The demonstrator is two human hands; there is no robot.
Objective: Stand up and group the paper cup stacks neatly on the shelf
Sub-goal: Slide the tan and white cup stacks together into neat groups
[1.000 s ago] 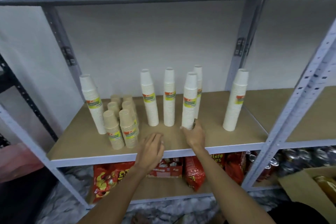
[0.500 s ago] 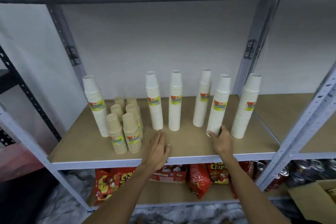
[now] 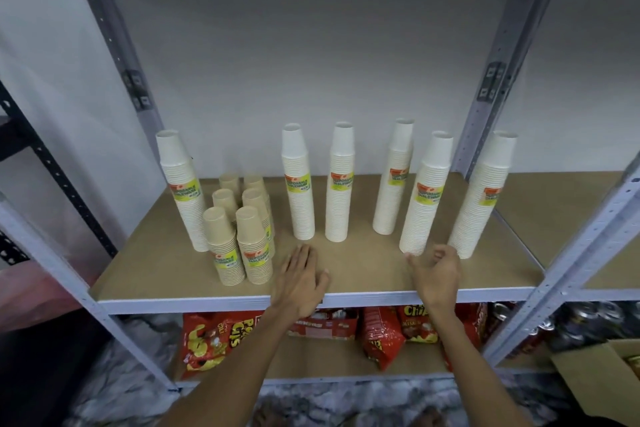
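Observation:
Several tall white paper cup stacks stand upright on the brown shelf board [image 3: 363,274]: one at the left [image 3: 183,191], two in the middle [image 3: 298,184] [image 3: 340,184], and three at the right [image 3: 394,180] [image 3: 426,198] [image 3: 483,198]. A cluster of short brown cup stacks [image 3: 242,236] sits between the left stack and the middle ones. My left hand [image 3: 301,279] lies flat and open on the board. My right hand [image 3: 436,270] hovers just in front of the base of the front right stack, fingers spread, holding nothing.
Grey metal uprights [image 3: 495,80] [image 3: 121,80] frame the bay, with another shelf overhead. Red snack bags [image 3: 214,340] and cans [image 3: 581,319] fill the shelf below. A cardboard box [image 3: 602,378] stands at the lower right.
My right hand slid a white stack rightward next to the rightmost stack, then let go of it. My left hand stayed flat on the board.

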